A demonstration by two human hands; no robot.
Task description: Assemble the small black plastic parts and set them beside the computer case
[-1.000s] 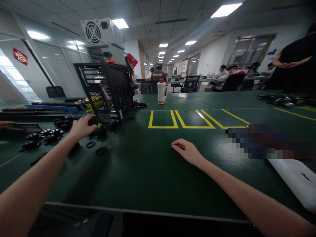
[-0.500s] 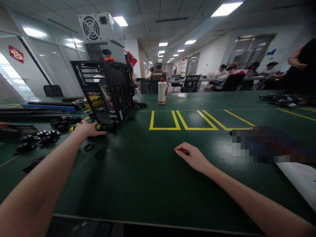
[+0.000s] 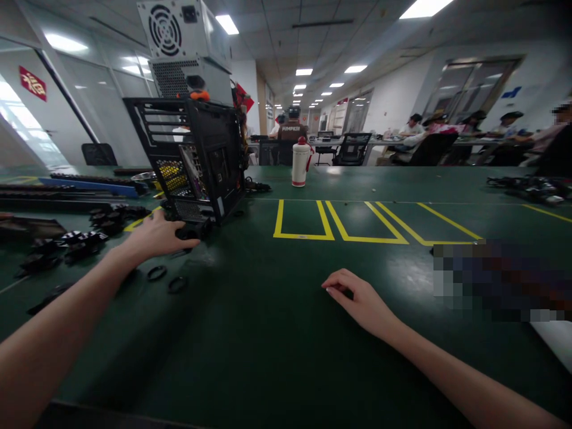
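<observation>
My left hand (image 3: 154,235) reaches over the table at the foot of a black computer case (image 3: 214,161), palm down, thumb stretched out to the right and fingers apart. Small black parts (image 3: 201,229) lie beside its thumb, partly hidden by the hand. Two black rings (image 3: 167,279) lie on the table just nearer to me. My right hand (image 3: 355,298) rests on the bare green tabletop (image 3: 268,333), fingers curled and thumb close to the fingertips. Nothing shows in it.
Two stacked power supplies (image 3: 185,53) top the case. Black fans (image 3: 84,244) and long dark strips (image 3: 58,199) lie on the left. A white bottle (image 3: 300,164) stands behind yellow tape outlines (image 3: 304,237). Cables (image 3: 531,189) and a blurred-out object (image 3: 500,274) are on the right; people sit beyond.
My left hand has edged slightly right, towards the parts by the case. My right hand keeps its curled pose. The camera view has shifted a little; the person at far right appears lower.
</observation>
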